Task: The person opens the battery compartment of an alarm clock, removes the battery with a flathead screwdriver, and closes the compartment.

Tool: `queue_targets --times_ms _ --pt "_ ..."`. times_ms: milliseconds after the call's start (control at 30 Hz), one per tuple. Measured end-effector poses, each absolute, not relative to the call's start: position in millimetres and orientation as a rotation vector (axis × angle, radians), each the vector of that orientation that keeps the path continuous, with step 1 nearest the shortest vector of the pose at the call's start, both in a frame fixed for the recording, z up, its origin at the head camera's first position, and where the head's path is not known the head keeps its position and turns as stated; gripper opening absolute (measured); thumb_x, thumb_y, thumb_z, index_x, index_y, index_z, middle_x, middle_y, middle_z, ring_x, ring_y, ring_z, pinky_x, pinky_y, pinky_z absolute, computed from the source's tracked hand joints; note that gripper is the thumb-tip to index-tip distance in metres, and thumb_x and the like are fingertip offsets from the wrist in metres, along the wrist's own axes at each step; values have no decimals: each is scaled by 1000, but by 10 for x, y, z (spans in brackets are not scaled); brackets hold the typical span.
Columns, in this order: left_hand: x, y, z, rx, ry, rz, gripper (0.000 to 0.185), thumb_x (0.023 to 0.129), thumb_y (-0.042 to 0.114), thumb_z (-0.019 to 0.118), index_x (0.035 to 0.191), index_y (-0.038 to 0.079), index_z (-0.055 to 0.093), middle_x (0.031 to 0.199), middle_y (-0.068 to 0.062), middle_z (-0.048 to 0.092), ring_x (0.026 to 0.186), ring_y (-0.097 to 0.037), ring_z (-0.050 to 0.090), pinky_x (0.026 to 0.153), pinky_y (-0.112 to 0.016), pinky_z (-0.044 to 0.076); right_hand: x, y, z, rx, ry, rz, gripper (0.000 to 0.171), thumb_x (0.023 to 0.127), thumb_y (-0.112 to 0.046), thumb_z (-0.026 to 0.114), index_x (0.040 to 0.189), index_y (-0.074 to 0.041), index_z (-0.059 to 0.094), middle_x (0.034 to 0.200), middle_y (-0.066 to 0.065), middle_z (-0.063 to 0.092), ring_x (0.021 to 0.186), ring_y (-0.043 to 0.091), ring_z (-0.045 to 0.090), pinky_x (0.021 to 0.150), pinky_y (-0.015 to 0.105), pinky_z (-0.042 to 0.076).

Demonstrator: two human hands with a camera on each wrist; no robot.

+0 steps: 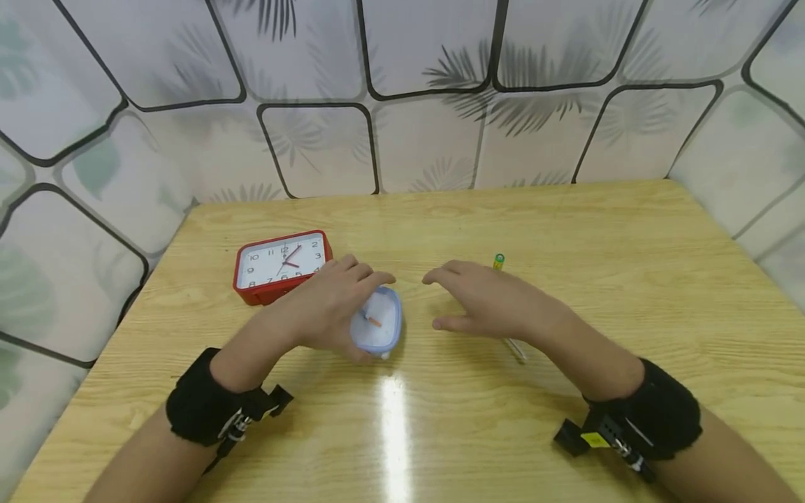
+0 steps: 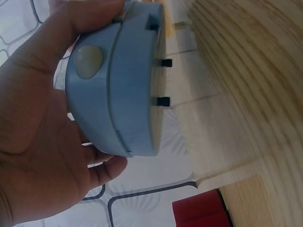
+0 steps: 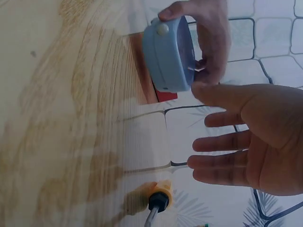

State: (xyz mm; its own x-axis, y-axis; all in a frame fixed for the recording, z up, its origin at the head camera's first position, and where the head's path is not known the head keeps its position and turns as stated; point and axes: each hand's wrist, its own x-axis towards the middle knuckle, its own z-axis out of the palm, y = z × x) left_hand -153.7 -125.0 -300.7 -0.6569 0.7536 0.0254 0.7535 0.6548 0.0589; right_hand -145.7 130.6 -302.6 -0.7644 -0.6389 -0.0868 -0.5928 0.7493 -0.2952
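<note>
A small light-blue alarm clock [image 1: 377,320] is in my left hand [image 1: 332,300], which grips it by the sides with thumb and fingers. Its white face points up. In the left wrist view, two black knobs stick out of the clock's back [image 2: 137,85], which faces the wooden surface. My right hand [image 1: 490,299] hovers to the right, holding nothing, with fingers extended and spread in the right wrist view. Below it lies a screwdriver [image 3: 160,201] with a yellow-orange handle and metal shaft [image 1: 516,351]; the right hand hides its handle from the head view.
A red rectangular clock [image 1: 281,265] sits at the left, just behind my left hand. The end of a green-and-yellow cylinder [image 1: 499,261] shows beyond my right hand. Patterned fabric walls [image 1: 428,140] border the wooden table [image 1: 597,237] at the back and sides.
</note>
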Motion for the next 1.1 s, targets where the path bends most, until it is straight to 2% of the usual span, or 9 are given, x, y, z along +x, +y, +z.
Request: queue_targets --times_ms 267,367,500,633,767,867,1000,1100 --pt "-1491 -1274 -3012 1237 2718 2 92 58 58 77 133 15 45 113 -2 57 102 -21 46 86 -37 40 -1480 1346 -3029 -867 2789 -166 47 88 -25 65 129 -7 52 127 13 53 118 29 51 96 42 45" --pt "-1473 -1291 -3002 1192 2687 -9 89 61 57 74 134 16 43 113 -2 55 99 -20 46 86 -36 41 -1474 1355 -3035 -846 2753 -140 42 87 -7 60 128 -6 53 127 15 52 120 32 50 97 43 44" --pt "-1448 -1303 -2956 1114 2643 -12 88 61 52 77 136 21 42 117 -3 54 101 -22 46 89 -38 41 -1459 1370 -3034 -839 2711 -109 46 84 11 50 127 -3 54 127 17 52 118 33 51 95 42 46" --pt "-1433 -1299 -2912 1098 2594 18 85 65 55 76 137 26 43 126 -4 51 111 -25 45 93 -42 40 -1459 1373 -3032 -849 2706 -87 45 83 13 51 125 -2 55 123 18 53 113 32 54 89 39 50" --pt "-1442 -1261 -2960 1184 2594 102 64 75 60 66 129 28 54 126 -3 54 112 -24 48 92 -42 41 -1467 1372 -3048 -856 2702 -98 40 82 14 54 119 -1 60 118 16 55 108 30 56 87 37 51" --pt "-1439 -1225 -2996 1226 2621 119 49 80 56 64 120 28 62 122 -2 57 109 -22 51 88 -43 42 -1474 1377 -3058 -874 2696 -92 36 80 14 55 112 -1 63 113 15 57 104 28 58 85 36 51" --pt "-1419 -1216 -2977 1196 2641 53 39 79 48 67 113 30 67 116 0 59 105 -20 53 78 -42 44 -1485 1383 -3064 -897 2693 -68 37 75 15 59 109 -1 64 108 14 59 99 26 58 82 34 51" --pt "-1413 -1239 -2949 1123 2635 16 38 77 48 70 109 29 69 113 2 60 101 -18 54 74 -43 46 -1485 1382 -3067 -894 2681 -65 42 74 14 63 112 -2 64 108 14 59 99 25 58 81 33 51"
